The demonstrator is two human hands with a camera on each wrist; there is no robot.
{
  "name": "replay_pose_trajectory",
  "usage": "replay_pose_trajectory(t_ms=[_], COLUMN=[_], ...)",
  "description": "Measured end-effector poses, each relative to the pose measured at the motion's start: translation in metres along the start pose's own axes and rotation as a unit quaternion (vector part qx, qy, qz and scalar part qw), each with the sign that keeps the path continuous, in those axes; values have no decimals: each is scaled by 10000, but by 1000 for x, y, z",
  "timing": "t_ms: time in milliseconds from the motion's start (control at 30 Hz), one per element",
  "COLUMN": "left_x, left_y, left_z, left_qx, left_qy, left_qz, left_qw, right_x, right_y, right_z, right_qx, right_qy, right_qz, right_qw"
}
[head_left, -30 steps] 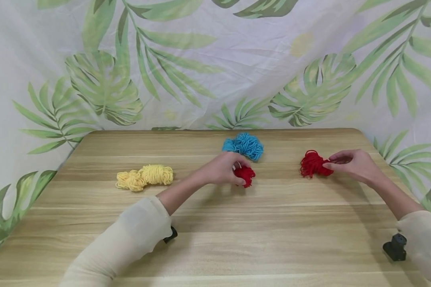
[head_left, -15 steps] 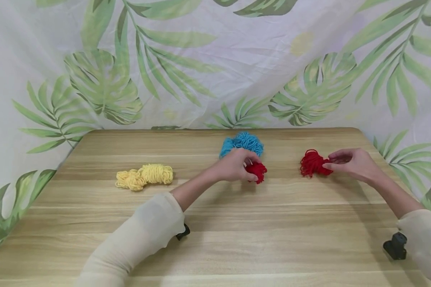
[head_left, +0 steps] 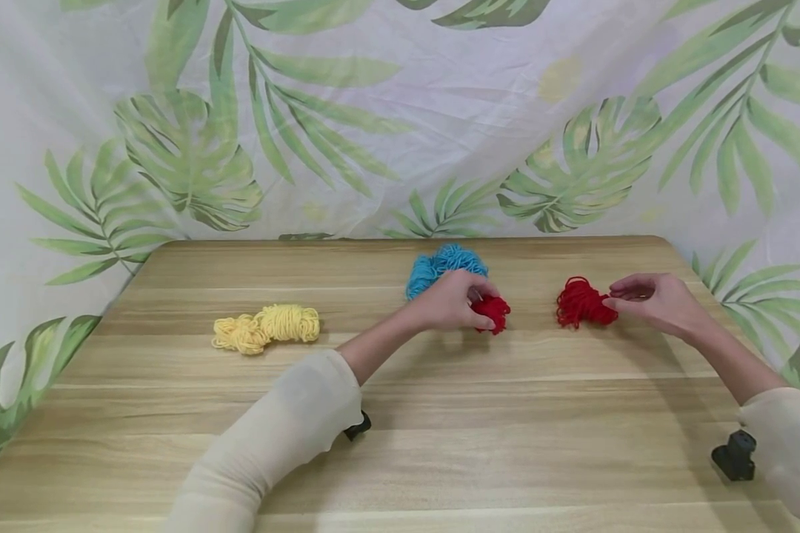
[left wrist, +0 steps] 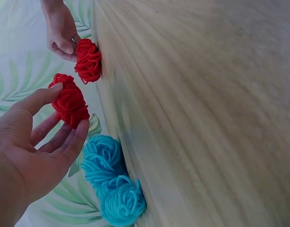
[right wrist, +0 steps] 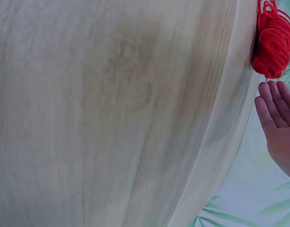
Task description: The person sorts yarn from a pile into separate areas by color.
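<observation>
My left hand (head_left: 455, 300) holds a small bundle of red yarn (left wrist: 70, 101) between thumb and fingertips, just over the table in front of the blue yarn. That blue skein (head_left: 421, 275), tied into two lobes, lies partly behind the hand. Farther right, a second red yarn skein (head_left: 583, 303) rests on the table with loose loops toward its left. My right hand (head_left: 656, 302) is at this skein's right end, thumb tip right at the yarn. In the right wrist view its fingers (right wrist: 277, 106) are straight, their tips just short of the skein.
A yellow yarn skein (head_left: 267, 328) lies on the left part of the wooden table (head_left: 507, 444). Behind the far edge hangs a leaf-patterned cloth (head_left: 347, 133). Black devices stick out under both sleeves, the right one (head_left: 735, 455) close over the table.
My left hand has carried its red yarn bundle to the right and slightly away, closer to the other red skein. The right hand has stayed in place.
</observation>
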State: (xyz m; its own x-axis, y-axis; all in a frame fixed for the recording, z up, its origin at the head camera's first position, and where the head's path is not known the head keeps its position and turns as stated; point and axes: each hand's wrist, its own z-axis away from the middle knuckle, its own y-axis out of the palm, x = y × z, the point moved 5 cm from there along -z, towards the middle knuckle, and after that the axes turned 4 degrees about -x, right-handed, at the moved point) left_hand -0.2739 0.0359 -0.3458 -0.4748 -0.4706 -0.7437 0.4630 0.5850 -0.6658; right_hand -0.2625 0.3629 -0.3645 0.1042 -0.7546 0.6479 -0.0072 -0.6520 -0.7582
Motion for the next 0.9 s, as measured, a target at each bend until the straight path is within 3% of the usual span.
replay_pose_trajectory(t_ms=[200, 500, 900], left_x=[2, 2, -2], left_y=[5, 14, 28], left_z=[-5, -14, -24], left_qx=[15, 21, 135], left_qy=[-86, -164, -309], left_qz=[190, 250, 188], left_qw=[9998, 9995, 9993], right_x=[-1, 0, 2], right_y=[-2, -1, -2], right_z=[0, -2, -3], right_qx=[84, 146, 144], right_qy=[182, -150, -24], right_qz=[190, -497, -361], right_qw=[9996, 9985, 9992])
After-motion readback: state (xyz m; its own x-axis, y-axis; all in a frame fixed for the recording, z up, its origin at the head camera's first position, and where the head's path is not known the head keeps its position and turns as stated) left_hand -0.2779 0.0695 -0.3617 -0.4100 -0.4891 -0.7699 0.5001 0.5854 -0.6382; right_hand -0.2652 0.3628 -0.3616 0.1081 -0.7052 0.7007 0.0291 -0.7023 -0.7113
